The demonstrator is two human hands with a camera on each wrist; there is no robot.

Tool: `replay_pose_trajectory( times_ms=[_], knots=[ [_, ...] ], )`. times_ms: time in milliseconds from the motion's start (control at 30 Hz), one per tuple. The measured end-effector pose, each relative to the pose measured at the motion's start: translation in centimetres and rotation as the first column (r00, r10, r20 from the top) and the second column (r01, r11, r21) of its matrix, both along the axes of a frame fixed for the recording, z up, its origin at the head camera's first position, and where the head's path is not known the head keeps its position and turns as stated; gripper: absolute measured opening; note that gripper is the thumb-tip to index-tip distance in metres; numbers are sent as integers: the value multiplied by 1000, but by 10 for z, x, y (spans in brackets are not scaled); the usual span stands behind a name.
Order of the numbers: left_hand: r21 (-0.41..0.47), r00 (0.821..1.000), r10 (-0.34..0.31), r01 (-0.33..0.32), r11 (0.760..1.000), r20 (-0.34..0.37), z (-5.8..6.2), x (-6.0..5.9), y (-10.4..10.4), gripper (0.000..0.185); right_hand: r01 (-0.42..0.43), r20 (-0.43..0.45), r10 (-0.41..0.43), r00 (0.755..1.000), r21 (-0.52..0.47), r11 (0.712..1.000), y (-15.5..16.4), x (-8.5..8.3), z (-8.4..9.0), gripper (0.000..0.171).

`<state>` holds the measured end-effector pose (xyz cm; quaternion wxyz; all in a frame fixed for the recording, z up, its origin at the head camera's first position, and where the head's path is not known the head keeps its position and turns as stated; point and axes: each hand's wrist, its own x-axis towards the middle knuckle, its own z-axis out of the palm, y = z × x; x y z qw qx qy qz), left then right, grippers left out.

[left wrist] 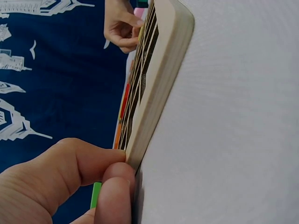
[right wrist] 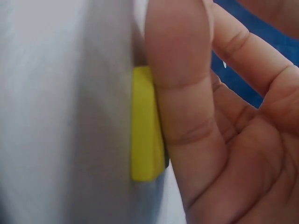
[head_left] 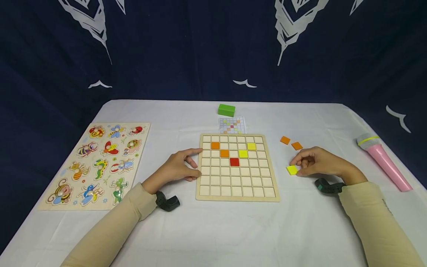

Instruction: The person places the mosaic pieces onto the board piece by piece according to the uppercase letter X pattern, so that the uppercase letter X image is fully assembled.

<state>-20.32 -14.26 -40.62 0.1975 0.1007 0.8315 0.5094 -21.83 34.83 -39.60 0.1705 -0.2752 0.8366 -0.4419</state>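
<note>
A wooden grid board [head_left: 237, 193] lies flat at the table's middle, with two orange, two yellow and one red tile set in its upper cells. My left hand [head_left: 180, 167] holds the board's left edge [left wrist: 163, 79], thumb and fingers [left wrist: 70, 172] curled against the rim. To the right of the board lies a loose yellow tile [head_left: 292, 170] on the cloth. My right hand [head_left: 317, 161] pinches it, with a finger [right wrist: 182, 93] lying along the yellow tile [right wrist: 145, 126]. Two orange tiles [head_left: 285, 140] [head_left: 297, 145] lie just beyond that hand.
A small pattern card [head_left: 232, 125] and a green block [head_left: 226, 109] sit behind the board. An animal peg puzzle [head_left: 96, 163] lies at the left. A pink toy microphone [head_left: 383, 160] lies at the right. A dark blue curtain hangs behind the white-clothed table.
</note>
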Motion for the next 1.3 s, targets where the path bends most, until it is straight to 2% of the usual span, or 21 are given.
replay_pose_trajectory(
  times_ms=[333, 700, 933, 1300],
  knots=[
    [11, 1000, 1, -1, 1000, 9, -1, 0, 0, 84, 65, 17, -66, 998, 31, 997, -1, -1, 4, 24],
    [10, 1000, -2, 2, 1000, 4, 1, 0, 1, 84, 116, -30, -114, 993, 70, 991, -12, 1, 13, 25],
    [7, 1000, 3, -3, 1000, 6, 2, -1, 1, 84, 118, -51, -117, 992, 18, 993, -31, 7, 24, 27],
    [7, 1000, 1, -1, 1000, 14, 1, 0, 1, 84, 140, -72, -143, 987, -42, 989, -59, 16, 27, 28]
  ],
)
